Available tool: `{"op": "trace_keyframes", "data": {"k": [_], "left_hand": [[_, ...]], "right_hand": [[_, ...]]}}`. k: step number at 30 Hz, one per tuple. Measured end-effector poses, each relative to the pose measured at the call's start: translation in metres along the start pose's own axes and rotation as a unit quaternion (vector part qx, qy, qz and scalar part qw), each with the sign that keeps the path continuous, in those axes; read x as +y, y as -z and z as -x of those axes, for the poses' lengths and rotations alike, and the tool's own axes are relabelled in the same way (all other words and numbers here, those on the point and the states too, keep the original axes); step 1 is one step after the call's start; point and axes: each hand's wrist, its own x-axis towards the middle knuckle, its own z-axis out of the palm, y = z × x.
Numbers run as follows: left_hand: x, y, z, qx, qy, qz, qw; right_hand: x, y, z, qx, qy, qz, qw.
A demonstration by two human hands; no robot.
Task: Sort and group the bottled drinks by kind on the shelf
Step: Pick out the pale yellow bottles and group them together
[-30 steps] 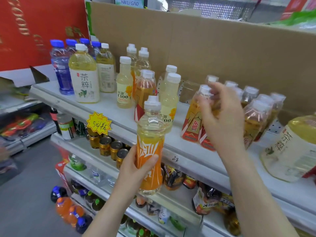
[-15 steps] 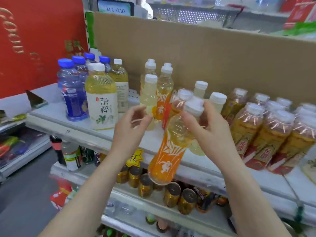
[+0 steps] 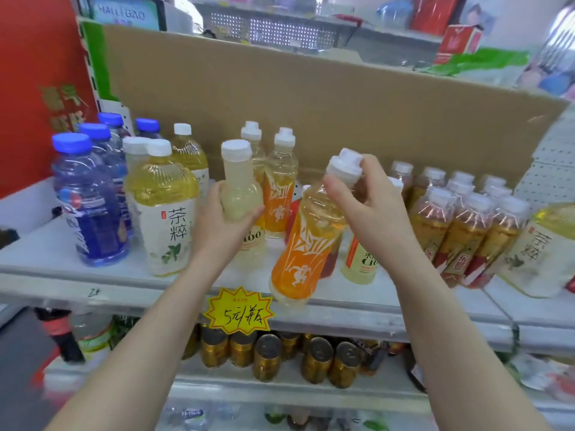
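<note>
My right hand grips an orange-labelled bottle by its neck and white cap, tilted, its base hanging over the shelf's front edge. My left hand wraps around the pale yellow C100 bottle standing on the grey shelf. Two more orange-labelled bottles stand behind it. Another C100 bottle stands behind my right wrist. Blue-capped bottles and a yellow tea bottle stand at the left, several amber red-labelled bottles at the right.
A cardboard panel backs the shelf. A yellow price star hangs on the front edge. Gold cans fill the shelf below. Another yellow tea bottle stands at the far right.
The orange-labelled bottle passed from my left hand to my right, which now holds it tilted by the neck. My left hand reached forward and took hold of the C100 bottle.
</note>
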Motion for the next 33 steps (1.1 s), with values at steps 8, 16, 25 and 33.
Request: {"op": "trace_keyframes", "data": {"k": [8,16,25,33], "left_hand": [[0.008,0.081,0.051,-0.011,-0.001,0.032,0.999],[-0.007,0.080,0.058,-0.006,0.017,0.024,1.000],[-0.011,0.062,0.057,-0.007,0.019,0.055,0.998],[-0.005,0.047,0.061,0.008,0.024,0.098,0.995]], "right_hand": [[-0.007,-0.100,-0.067,-0.027,0.002,0.048,0.998],[0.003,-0.138,-0.100,-0.023,-0.025,0.038,0.999],[0.010,-0.092,-0.072,0.053,0.084,0.162,0.982],[0.069,-0.054,-0.018,0.070,-0.030,0.186,0.980]]}}
